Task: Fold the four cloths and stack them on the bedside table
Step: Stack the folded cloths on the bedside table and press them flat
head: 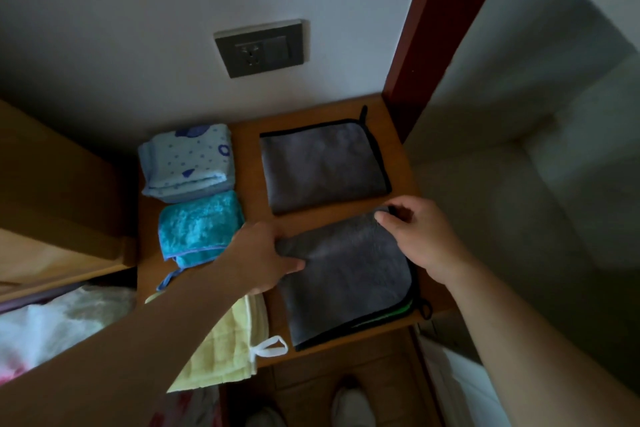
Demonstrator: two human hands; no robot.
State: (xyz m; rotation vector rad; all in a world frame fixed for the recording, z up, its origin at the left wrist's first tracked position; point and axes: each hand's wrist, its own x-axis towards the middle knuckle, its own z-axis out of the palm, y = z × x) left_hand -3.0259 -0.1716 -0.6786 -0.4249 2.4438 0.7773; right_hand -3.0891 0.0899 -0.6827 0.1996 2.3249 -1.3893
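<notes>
While the lower grey cloth [349, 281] lies flat at lower centre on the desk [251, 166], its far edge, slanting toward the upper right, is pinched at either corner by the left hand [261, 253] and the right hand [420, 236].

Both your forearms are bare along the whole length that shows, from the wrist of your left grip [265, 253] and of your right grip [422, 236] back to the edge of view. The fingers and wrists are bare as well. Low down you wear pale, whitish shoes: the right shoe [353, 406] shows a rounded toe, while the left shoe [265, 421] is only a dim patch, mostly cut off.
</notes>
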